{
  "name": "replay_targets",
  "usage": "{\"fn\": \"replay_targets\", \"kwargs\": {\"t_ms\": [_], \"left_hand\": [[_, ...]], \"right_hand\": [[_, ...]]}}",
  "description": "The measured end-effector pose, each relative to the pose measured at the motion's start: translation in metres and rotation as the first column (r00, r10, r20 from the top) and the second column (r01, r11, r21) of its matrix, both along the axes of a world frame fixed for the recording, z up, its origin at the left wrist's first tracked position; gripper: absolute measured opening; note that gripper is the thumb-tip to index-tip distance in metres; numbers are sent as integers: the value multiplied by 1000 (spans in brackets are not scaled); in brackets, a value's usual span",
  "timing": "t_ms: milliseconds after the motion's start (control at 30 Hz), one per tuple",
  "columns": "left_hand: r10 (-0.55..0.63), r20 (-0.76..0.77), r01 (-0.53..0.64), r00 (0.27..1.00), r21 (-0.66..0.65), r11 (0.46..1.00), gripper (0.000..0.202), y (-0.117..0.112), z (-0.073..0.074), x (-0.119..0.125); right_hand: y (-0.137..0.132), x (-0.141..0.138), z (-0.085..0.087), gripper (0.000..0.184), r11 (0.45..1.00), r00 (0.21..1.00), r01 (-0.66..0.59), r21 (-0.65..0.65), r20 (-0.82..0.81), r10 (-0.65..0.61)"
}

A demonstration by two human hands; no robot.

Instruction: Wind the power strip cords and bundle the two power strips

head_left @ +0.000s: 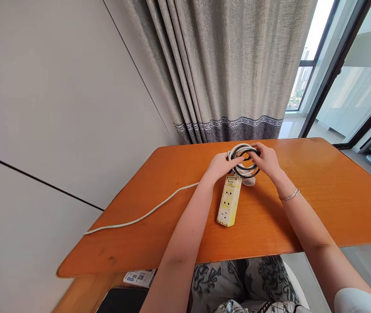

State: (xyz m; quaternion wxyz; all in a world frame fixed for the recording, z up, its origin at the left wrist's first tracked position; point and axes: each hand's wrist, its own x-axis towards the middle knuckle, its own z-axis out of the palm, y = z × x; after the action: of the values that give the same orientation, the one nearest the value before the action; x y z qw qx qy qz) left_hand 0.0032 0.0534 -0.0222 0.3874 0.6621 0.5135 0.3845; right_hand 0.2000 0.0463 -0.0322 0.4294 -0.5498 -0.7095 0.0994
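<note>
Both my hands are closed around a coil of black and white cable (243,149) above the middle of the table. My left hand (222,166) grips the coil's left side, its thumb stretched across the loops. On the opposite side my right hand (266,160) pinches the loops between thumb and fingers. Just below the coil, a worn, yellowed white power strip (229,201) lies face up, its sockets showing. A small white block (248,181), perhaps a plug or adapter, sits partly hidden under the coil. A pale cable (146,215) runs from near my left hand to the table's left edge.
The orange-brown wooden table (319,195) has rounded corners. A white wall (58,108) stands to the left, and a grey curtain (231,65) hangs behind. Below the front left edge are a printed box (140,278) and a black flat object (123,301).
</note>
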Motion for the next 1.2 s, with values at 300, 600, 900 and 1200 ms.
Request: {"fn": "replay_targets", "kwargs": {"t_ms": [300, 600, 900, 1200], "left_hand": [[69, -238, 77, 969, 553, 830, 11, -32, 8, 20], [-52, -350, 202, 935, 410, 889, 15, -31, 5, 32], [-213, -125, 241, 969, 288, 927, 20, -22, -4, 22], [-167, 175, 123, 970, 237, 964, 40, -16, -13, 23]], "right_hand": [[-7, -9, 5, 37, 996, 994, 75, -40, -75, -78], [-3, -13, 9, 38, 958, 783, -182, -221, -622, 5], [-8, -12, 10, 55, 911, 733, -374, -175, -658, 174], [-1, -8, -6, 33, 976, 965, -151, 155, -191, 179]]}}
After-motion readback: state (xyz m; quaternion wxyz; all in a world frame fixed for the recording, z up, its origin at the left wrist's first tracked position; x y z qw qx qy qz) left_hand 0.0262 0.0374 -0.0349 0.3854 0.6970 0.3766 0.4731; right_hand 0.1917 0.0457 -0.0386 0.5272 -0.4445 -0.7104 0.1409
